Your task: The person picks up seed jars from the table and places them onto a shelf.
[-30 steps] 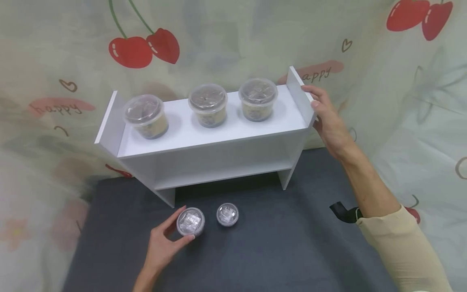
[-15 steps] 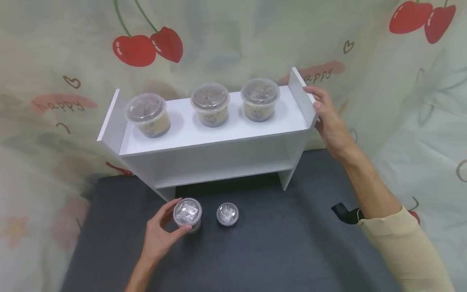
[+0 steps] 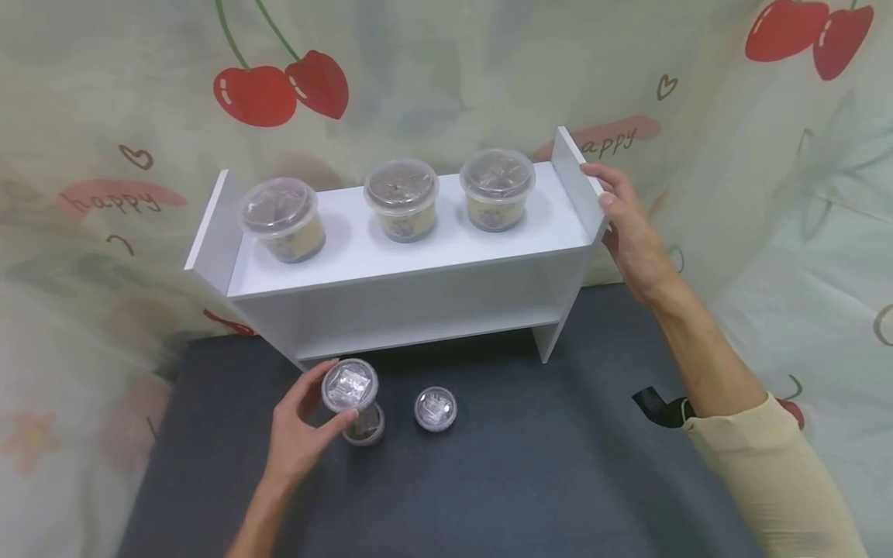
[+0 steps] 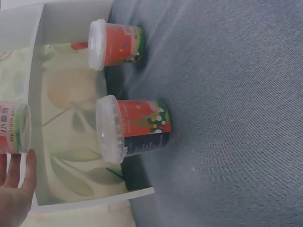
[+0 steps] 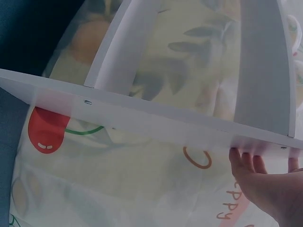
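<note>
I log one left hand (image 4: 16,194), holding a lettered cup (image 4: 13,127) marked "My little"; one nearer red-labelled cup (image 4: 143,125) and one farther red-labelled cup (image 4: 119,45), both translucent-lidded, standing apart on grey fabric (image 4: 227,113); one white shelf unit (image 4: 66,23); one leaf-printed backdrop (image 4: 71,104).

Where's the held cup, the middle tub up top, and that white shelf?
Held cup (image 3: 349,384): head view, on its lid.
Middle tub (image 3: 401,191): head view, on its lid.
White shelf (image 3: 446,246): head view, on its bare top board.

White shelf (image 3: 446,242), red flower-patterned cups (image 4: 146,124), grey tabletop (image 3: 523,449), pale backdrop (image 3: 432,85) with red cherries (image 3: 254,97)
</note>
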A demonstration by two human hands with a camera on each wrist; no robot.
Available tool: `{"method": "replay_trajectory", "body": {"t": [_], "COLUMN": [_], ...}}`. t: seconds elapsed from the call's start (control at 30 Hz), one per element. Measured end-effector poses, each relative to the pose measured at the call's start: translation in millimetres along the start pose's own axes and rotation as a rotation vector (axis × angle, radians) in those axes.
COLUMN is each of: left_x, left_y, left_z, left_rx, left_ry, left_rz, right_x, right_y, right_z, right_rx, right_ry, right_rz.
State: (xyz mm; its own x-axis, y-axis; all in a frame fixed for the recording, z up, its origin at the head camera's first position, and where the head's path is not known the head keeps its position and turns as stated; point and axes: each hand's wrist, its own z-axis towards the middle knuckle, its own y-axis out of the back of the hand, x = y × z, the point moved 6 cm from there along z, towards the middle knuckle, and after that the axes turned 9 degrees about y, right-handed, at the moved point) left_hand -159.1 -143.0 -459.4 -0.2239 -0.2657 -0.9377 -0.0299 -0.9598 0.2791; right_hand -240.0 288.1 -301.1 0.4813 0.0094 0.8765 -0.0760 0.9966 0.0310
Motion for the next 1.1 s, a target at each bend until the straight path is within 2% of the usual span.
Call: {"method": "replay_trajectory", "body": {"t": [0.23, 0.43, 0.77, 1.1], "left_x": [4.7, -2.7, -11.2, -18.3], "left_y": [2.1, 2.7, 5.8, 7.0], "left_z": [7.7, 14.6, 26.2, 41.0], "left_rx": [-0.006, -0.024, -0.071, -0.100], "left_ry": [-0.018, -0.061, -0.060, -0.081], "left_rz": [0.002, -0.031, -0.011, -0.079], "right_x": [-1, 0, -3, -5], "right_y": [1, 0, 0, 1], "right_z": [0, 0, 2, 1], "right_rx": [-0.008, -0.011, -0.020, -0.036], "right_ry": [0.008, 0.011, 0.013, 0.009], "right_rz": [0.018, 0.022, 0.012, -0.010]}}
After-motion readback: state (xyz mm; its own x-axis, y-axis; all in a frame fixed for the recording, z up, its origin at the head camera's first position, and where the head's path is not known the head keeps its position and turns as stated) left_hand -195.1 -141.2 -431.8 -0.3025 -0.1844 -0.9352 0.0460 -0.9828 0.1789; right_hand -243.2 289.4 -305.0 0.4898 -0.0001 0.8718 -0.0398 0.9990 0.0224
